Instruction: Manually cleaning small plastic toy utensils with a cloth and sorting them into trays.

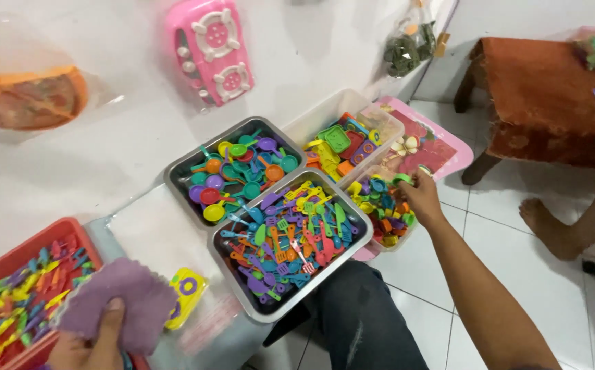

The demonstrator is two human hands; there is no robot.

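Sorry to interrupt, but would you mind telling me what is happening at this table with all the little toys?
A person sits before several trays of small, colourful plastic toy pieces. Their left hand holds a purple cloth over a red tray of mixed pieces. Their right hand reaches into a clear bin and pinches a small green piece. Between the hands stand two metal trays: one of toy pans, one of toy utensils.
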